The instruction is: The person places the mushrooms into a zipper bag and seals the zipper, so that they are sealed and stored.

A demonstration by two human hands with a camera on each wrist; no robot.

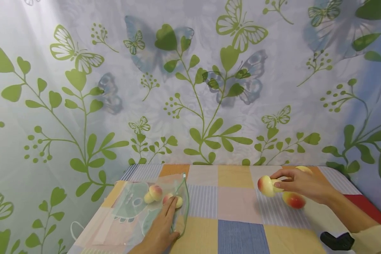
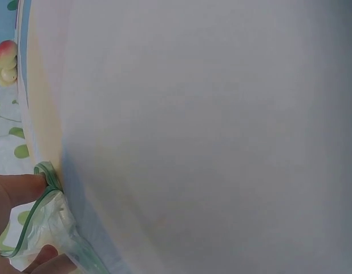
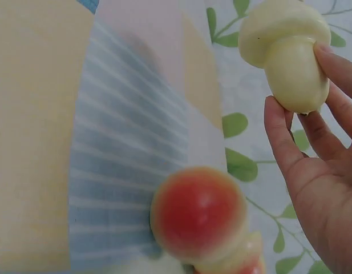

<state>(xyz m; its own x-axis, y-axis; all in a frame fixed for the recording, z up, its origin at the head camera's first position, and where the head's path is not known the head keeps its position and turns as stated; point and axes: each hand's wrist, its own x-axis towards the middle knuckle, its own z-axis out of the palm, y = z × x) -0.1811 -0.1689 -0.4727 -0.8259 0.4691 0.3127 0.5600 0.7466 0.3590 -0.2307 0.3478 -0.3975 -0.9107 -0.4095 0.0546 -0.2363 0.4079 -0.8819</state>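
A toy mushroom (image 1: 266,186) with a pale yellow stem and reddish cap is pinched by the stem in my right hand (image 1: 301,182), raised above the table. At the left lies a clear zip bag (image 1: 130,225) with a green print and green zip edge. Two toy mushrooms are inside it, one (image 1: 153,194) farther in and one (image 1: 178,201) at my left fingertips. My left hand (image 1: 160,224) holds the bag near its mouth; in the left wrist view the thumb (image 2: 24,188) presses the green zip edge, with fingers on the plastic below.
Below my right hand sits another red-capped mushroom (image 1: 294,200), and a yellowish one (image 1: 304,170) shows partly behind the hand. A patchwork cloth (image 1: 235,201) covers the table. A butterfly-print curtain (image 1: 193,88) hangs behind it.
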